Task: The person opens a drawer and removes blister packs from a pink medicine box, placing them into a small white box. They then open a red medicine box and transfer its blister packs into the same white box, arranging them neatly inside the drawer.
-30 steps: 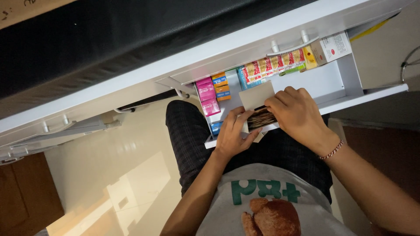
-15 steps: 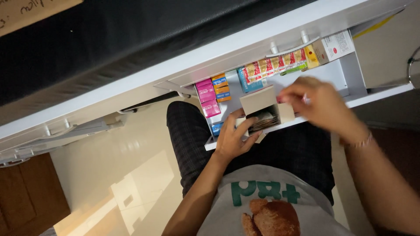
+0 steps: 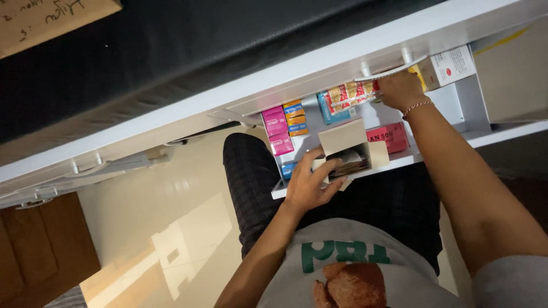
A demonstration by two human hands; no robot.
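Observation:
My left hand [image 3: 311, 183] grips a small beige carton [image 3: 345, 149] with its flaps open, dark blister strips showing inside, held at the front edge of a white drawer [image 3: 439, 149]. My right hand [image 3: 401, 90] reaches to the back of the drawer and holds a strip of red and yellow sachets [image 3: 353, 93] by its end. A red box [image 3: 389, 137] lies in the drawer just right of the carton.
Pink boxes [image 3: 277, 130], orange and blue boxes [image 3: 296, 117] and a teal box [image 3: 331, 108] stand in the drawer's left part. A white box [image 3: 451, 65] sits at the back right. Below are my checked trousers, a cream tiled floor and a wooden cabinet [image 3: 34, 251].
My right hand left the carton and moved up and back to the sachet strip. The carton's flaps now stand open, and the red box is uncovered.

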